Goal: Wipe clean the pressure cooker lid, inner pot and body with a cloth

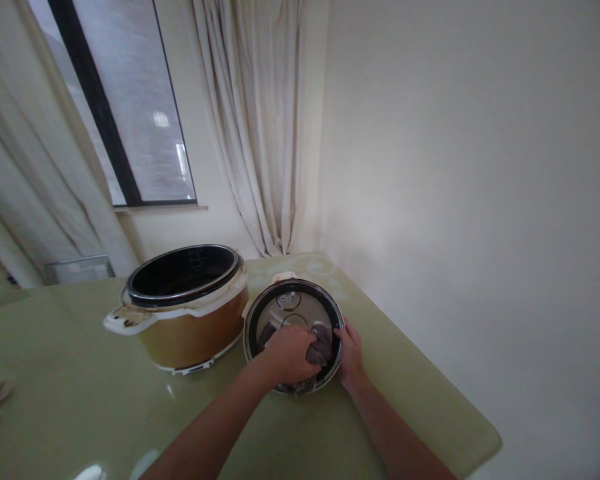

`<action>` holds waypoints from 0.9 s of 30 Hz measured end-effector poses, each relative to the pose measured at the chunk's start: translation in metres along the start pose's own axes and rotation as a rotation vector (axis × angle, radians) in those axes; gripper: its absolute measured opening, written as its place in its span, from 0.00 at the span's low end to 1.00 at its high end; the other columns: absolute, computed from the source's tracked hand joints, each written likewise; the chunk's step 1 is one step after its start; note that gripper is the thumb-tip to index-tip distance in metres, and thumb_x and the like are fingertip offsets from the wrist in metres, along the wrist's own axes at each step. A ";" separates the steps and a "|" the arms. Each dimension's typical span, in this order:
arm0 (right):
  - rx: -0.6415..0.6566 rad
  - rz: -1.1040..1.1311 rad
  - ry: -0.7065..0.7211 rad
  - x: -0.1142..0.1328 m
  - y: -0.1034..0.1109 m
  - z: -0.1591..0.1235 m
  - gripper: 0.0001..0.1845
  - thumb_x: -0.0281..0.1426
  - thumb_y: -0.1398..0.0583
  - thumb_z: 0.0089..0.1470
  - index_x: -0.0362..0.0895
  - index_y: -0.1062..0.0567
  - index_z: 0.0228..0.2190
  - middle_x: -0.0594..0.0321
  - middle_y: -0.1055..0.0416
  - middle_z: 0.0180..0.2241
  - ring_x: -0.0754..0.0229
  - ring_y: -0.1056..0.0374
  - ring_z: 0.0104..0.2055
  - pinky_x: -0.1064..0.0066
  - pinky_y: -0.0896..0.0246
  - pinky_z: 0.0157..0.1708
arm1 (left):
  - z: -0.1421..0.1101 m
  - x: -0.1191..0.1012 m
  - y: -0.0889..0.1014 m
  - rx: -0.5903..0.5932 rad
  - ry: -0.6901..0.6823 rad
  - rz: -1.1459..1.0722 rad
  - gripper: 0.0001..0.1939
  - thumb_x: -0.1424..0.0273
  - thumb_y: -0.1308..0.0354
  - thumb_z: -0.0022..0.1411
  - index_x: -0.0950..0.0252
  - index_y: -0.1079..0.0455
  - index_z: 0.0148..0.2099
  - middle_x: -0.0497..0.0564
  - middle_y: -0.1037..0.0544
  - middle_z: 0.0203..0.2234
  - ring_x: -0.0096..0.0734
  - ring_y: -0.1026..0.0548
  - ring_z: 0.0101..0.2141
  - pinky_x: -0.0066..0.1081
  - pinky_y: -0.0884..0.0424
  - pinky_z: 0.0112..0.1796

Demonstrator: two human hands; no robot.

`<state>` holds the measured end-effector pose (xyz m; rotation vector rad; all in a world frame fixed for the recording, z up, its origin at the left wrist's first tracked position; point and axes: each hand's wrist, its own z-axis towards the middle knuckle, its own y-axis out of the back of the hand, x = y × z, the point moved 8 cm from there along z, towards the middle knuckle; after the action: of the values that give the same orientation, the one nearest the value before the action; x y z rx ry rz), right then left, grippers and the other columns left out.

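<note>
The left forearm [215,423] slants up from below-left of the lid [300,311]; the left hand [289,353] lies over its inner face, back upward, fingers curled. The right forearm [393,423] rises from below-right, the right hand [351,353] clasping the lid's right rim.

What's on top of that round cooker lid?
A grey cloth, bunched in the left hand, lies on the cooker lid; the right hand holds the lid's edge. Whatever the cloth and left hand cover can't be seen.
</note>
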<state>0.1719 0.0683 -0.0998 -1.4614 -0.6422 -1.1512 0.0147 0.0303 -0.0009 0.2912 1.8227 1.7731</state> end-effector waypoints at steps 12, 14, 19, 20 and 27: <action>0.037 -0.057 0.064 0.020 -0.006 -0.012 0.27 0.35 0.33 0.46 0.47 0.14 0.50 0.61 0.14 0.45 0.47 0.20 0.47 0.61 0.24 0.46 | -0.003 0.063 0.020 -0.078 0.356 0.080 0.26 0.57 0.39 0.66 0.58 0.27 0.63 0.61 0.21 0.58 0.56 0.21 0.56 0.49 0.22 0.51; 0.033 -0.076 0.048 0.018 -0.004 -0.013 0.29 0.36 0.32 0.46 0.46 0.15 0.52 0.60 0.14 0.45 0.46 0.19 0.44 0.60 0.22 0.43 | -0.008 0.072 0.026 -0.190 0.434 0.095 0.23 0.59 0.43 0.71 0.60 0.30 0.64 0.62 0.23 0.59 0.54 0.22 0.57 0.46 0.23 0.50; 0.049 -0.132 0.172 0.027 -0.006 -0.014 0.28 0.35 0.33 0.49 0.46 0.15 0.53 0.58 0.16 0.51 0.44 0.22 0.54 0.58 0.24 0.52 | -0.008 0.061 0.021 -0.255 0.394 0.136 0.22 0.59 0.39 0.69 0.56 0.28 0.62 0.57 0.23 0.58 0.51 0.23 0.57 0.42 0.24 0.51; 0.052 -0.144 0.189 0.027 -0.007 -0.014 0.27 0.35 0.34 0.49 0.47 0.15 0.53 0.58 0.16 0.52 0.44 0.22 0.55 0.57 0.26 0.54 | -0.005 0.053 0.019 -0.252 0.363 0.134 0.22 0.58 0.39 0.68 0.55 0.28 0.62 0.57 0.24 0.59 0.52 0.23 0.57 0.43 0.24 0.52; 0.008 -0.220 0.202 0.023 0.003 -0.008 0.23 0.35 0.38 0.48 0.45 0.14 0.45 0.58 0.15 0.47 0.49 0.23 0.49 0.63 0.27 0.48 | 0.017 -0.017 -0.006 -0.065 0.106 -0.019 0.23 0.53 0.41 0.65 0.59 0.24 0.55 0.57 0.20 0.57 0.48 0.19 0.53 0.41 0.23 0.54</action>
<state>0.1811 0.0556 -0.0808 -1.2699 -0.6767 -1.4440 0.0385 0.0351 -0.0020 0.1563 1.8299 1.8622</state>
